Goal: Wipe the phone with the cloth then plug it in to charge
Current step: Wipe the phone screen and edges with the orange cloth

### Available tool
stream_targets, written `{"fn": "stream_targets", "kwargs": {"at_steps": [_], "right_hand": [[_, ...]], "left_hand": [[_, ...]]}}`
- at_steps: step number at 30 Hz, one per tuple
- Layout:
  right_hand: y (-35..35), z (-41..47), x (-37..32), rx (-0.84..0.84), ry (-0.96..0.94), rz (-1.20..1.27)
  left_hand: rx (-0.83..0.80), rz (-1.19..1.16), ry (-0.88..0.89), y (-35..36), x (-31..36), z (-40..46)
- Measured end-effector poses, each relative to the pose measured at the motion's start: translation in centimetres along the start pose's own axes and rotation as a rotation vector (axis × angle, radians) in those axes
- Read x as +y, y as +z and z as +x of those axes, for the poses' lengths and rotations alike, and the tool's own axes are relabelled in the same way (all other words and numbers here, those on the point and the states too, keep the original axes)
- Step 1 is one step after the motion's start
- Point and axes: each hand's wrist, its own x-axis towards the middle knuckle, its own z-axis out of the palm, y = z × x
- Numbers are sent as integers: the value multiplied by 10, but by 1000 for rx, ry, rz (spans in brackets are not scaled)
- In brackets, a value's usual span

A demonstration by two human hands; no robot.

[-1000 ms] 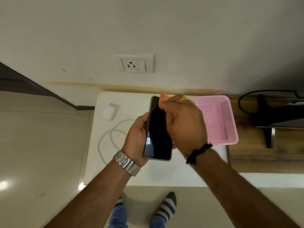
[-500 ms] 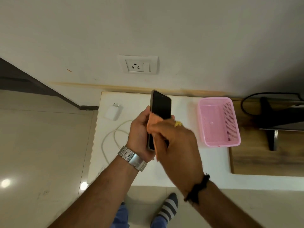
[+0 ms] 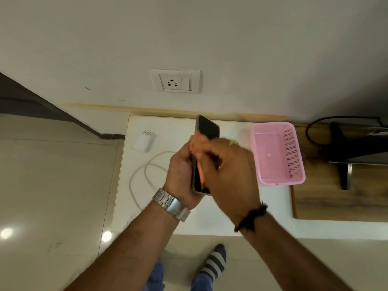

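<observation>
My left hand (image 3: 181, 171) grips a black-screened phone (image 3: 207, 128) by its left edge, holding it over the white table (image 3: 220, 215). My right hand (image 3: 233, 175) presses an orange cloth (image 3: 198, 143) against the middle of the screen and covers the phone's lower part. A white charger plug (image 3: 144, 140) lies on the table at the left, with its white cable (image 3: 139, 175) looped beside it. A wall socket (image 3: 176, 81) sits on the wall above the table.
A pink plastic basket (image 3: 277, 154) stands on the table to the right of my hands. Further right is a wooden surface (image 3: 336, 202) with a dark stand (image 3: 344, 152) and a black cord. My striped socks show on the tiled floor below.
My right hand with the cloth slid down the screen from the phone's top, then back up towards the middle. The left hand kept its hold and tilted the phone slightly.
</observation>
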Motion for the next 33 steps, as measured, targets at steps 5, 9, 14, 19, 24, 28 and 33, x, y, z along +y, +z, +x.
{"fn": "stream_targets", "kwargs": {"at_steps": [5, 9, 14, 19, 24, 28, 33], "right_hand": [[8, -6, -10, -24, -28, -25], [2, -37, 0, -243, 16, -82], [-28, -30, 23, -188, -108, -258], [2, -44, 20, -142, -220, -263], [-13, -43, 36, -250, -63, -261], [16, -48, 17, -232, -282, -216], [-18, -45, 24, -311, -135, -261]], "left_hand": [[-12, -14, 22, 4, 13, 5], [-9, 40, 71, -2, 25, 9], [-19, 55, 96, -2, 30, 8], [0, 54, 100, 0, 19, 6], [-18, 45, 103, -7, 27, 3], [-21, 20, 48, 0, 15, 4], [16, 73, 92, -15, 22, 2]]}}
